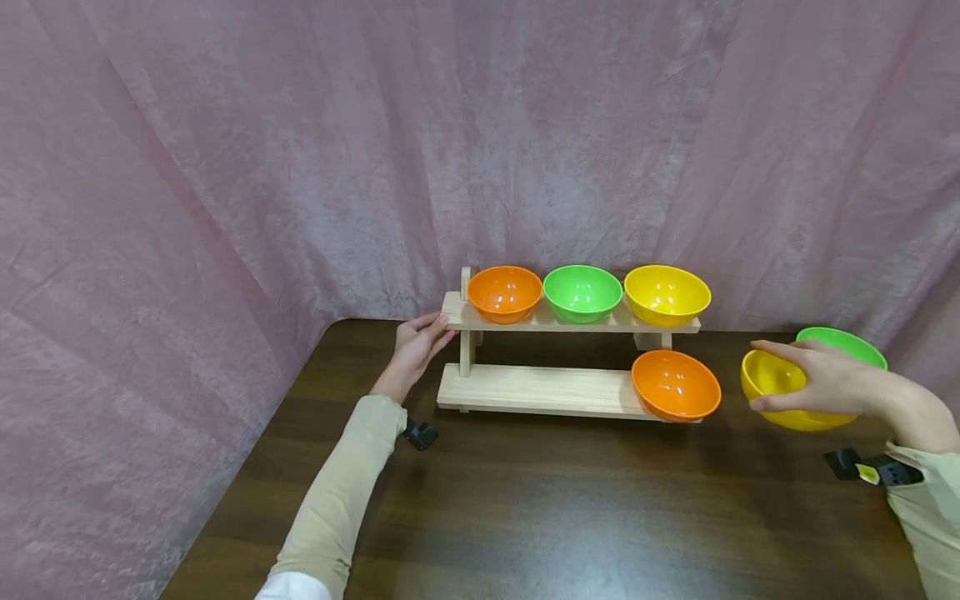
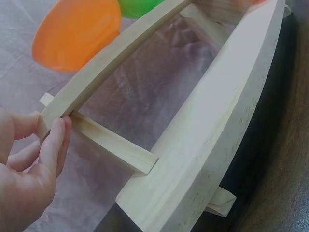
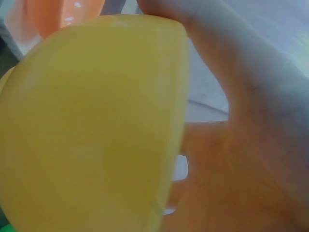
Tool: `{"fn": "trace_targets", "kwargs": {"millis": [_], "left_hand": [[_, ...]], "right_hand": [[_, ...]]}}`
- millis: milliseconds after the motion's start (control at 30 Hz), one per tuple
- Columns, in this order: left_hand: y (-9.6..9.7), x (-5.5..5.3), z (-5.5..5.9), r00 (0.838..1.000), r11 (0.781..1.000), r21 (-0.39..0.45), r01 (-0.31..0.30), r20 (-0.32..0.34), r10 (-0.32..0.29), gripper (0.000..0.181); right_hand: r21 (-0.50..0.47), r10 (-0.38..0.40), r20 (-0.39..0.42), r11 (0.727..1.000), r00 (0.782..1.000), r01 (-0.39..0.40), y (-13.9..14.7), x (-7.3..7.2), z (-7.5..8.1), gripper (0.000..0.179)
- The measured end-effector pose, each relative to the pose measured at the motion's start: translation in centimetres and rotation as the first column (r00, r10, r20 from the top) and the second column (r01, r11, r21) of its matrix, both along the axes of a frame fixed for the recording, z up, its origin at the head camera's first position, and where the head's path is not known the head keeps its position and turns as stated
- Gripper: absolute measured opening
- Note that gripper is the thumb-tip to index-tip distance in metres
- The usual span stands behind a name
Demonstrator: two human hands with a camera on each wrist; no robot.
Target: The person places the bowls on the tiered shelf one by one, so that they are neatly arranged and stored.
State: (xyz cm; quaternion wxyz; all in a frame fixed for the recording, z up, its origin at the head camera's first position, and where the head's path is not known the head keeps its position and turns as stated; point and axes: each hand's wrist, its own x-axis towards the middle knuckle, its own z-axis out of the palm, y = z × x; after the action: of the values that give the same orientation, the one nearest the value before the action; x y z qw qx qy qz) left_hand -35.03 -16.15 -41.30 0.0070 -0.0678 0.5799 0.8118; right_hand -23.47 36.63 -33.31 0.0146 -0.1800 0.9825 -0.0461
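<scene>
My left hand (image 1: 420,346) pinches the left end of the upper board of a two-tier wooden stand (image 1: 540,390), thumb on one face and fingers on the other. At the right, my right hand (image 1: 840,382) holds a yellow bowl (image 1: 772,375) across its rim; the bowl fills most of the right wrist view. Whether its base touches the table cannot be told. Partly hidden behind the hand is a green bowl (image 1: 843,343). An orange bowl (image 1: 675,385) sits at the right end of the lower board, just left of the held bowl.
Along the upper board stand an orange bowl (image 1: 504,293), a green bowl (image 1: 582,293) and a yellow bowl (image 1: 667,294). The stand is on a dark wooden table (image 1: 555,508). A pink curtain (image 1: 375,150) hangs close behind it.
</scene>
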Motion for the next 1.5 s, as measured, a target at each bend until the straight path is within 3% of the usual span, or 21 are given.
{"fn": "trace_targets", "kwargs": {"millis": [933, 1500], "left_hand": [[0.1, 0.0, 0.1, 1.0, 1.0, 0.005, -0.002, -0.008, 0.002, 0.047], [0.1, 0.1, 0.2, 1.0, 1.0, 0.006, 0.002, -0.001, -0.002, 0.048]], "right_hand": [[-0.055, 0.067, -0.008, 0.996, 0.998, -0.067, -3.9, 2.4, 2.2, 0.09], [-0.077, 0.121, -0.013, 0.99, 0.993, -0.122, -6.9, 3.0, 3.1, 0.091]]}}
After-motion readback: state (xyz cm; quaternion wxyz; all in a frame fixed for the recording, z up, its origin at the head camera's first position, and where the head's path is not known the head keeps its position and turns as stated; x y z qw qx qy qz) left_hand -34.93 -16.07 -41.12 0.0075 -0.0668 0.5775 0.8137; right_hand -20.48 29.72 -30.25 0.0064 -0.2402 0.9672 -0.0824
